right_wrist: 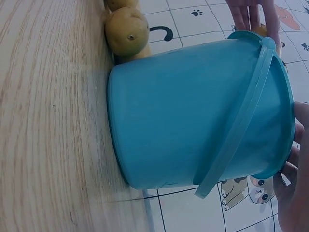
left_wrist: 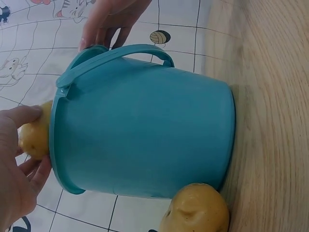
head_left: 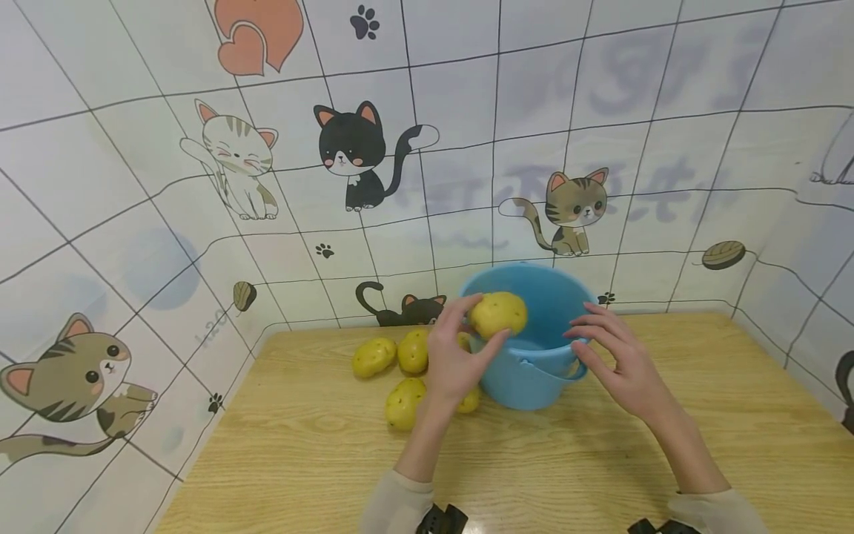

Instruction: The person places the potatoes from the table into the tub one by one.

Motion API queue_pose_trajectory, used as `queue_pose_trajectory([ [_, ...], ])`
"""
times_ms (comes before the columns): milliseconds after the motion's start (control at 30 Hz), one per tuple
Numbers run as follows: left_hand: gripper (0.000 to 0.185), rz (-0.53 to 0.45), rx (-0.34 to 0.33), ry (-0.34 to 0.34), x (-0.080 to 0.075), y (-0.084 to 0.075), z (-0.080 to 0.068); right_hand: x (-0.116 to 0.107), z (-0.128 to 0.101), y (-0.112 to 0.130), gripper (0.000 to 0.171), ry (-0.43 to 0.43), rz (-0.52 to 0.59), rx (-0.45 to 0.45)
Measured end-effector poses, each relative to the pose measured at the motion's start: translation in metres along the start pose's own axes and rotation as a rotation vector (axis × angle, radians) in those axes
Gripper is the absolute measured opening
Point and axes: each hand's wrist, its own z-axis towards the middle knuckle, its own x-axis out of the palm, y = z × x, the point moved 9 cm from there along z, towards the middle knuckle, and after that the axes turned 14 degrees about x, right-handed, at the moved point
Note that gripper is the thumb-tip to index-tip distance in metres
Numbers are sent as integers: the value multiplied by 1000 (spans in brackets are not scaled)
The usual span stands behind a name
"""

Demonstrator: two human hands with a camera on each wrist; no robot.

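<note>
A person's left hand held a yellow potato over the left rim of a blue plastic bucket, fingers and thumb curled round it from the near side. The potato sat at the bucket's mouth, partly above the opening and touching or just off the rim; the left wrist view showed it tucked against the lip with the fingertips wrapped over it.

The right hand rested at the bucket's right rim with its fingers fairly straight and spread, the fingertips at the edge. Whether they gripped the rim or only touched it could not be told; the right wrist view showed only the fingertips lying along the lip. The bucket's handle lay folded down against its near wall.

The bucket stood upright on a pale wooden table, toward the far edge and close to the wall. Left of it lay a cluster of loose potatoes: one at the far left, one beside it, one nearer the camera, and a small one partly hidden under the left wrist, just beside the bucket's base.

Behind the table rose a white tiled wall decorated with cartoon cats, paw prints and hearts.
</note>
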Motion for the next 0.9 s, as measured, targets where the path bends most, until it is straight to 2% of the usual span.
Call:
queue_pose_trajectory([
  [167, 35, -25, 31, 9, 4, -1, -3, 1, 0, 0, 28, -2, 12, -11],
  [367, 28, -13, 33, 20, 4, -2, -5, 1, -1, -3, 27, -9, -3, 8],
  [700, 24, -45, -33, -4, -4, 2, -13, 1, -1, -2, 20, -27, -2, -16],
  [900, 25, -48, -54, 5, -11, 2, -15, 1, -1, -4, 21, -8, 10, 10],
])
